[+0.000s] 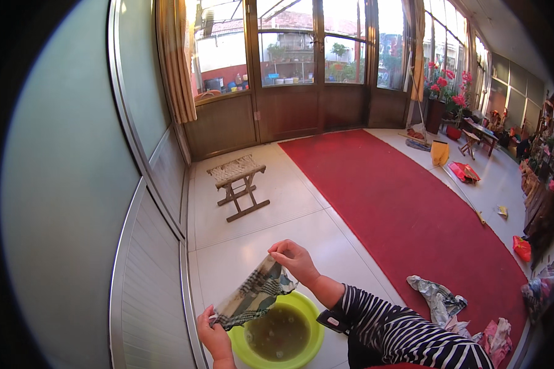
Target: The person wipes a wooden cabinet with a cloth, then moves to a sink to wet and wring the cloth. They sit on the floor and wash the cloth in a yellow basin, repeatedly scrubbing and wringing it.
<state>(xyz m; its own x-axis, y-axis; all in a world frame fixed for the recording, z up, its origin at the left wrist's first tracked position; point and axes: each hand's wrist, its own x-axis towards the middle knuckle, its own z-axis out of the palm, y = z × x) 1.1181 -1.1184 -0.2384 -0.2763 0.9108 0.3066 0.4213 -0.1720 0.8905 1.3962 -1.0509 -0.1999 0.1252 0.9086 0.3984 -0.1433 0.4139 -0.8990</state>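
A checked cloth (pixel 254 293) in green, cream and black is stretched between my two hands, over the rim of a lime-green plastic basin (pixel 317 339). Brownish water (pixel 279 330) with some bubbles fills the lower part of the basin. My left hand (pixel 214 334) pinches the cloth's lower left end, beside the basin. My right hand (pixel 298 263) grips its upper right end between thumb and fingers, higher than the left one. Part of the cloth sags between them in loose folds.
A folding stool (pixel 237 170) with a woven seat stands ahead on the tiles. A red carpet (pixel 397 198) runs along the right, with crumpled cloths (pixel 436 297) on its near part. A long-handled dustpan (pixel 440 153) lies farther right. A frosted glass partition (pixel 64 184) rises at the left.
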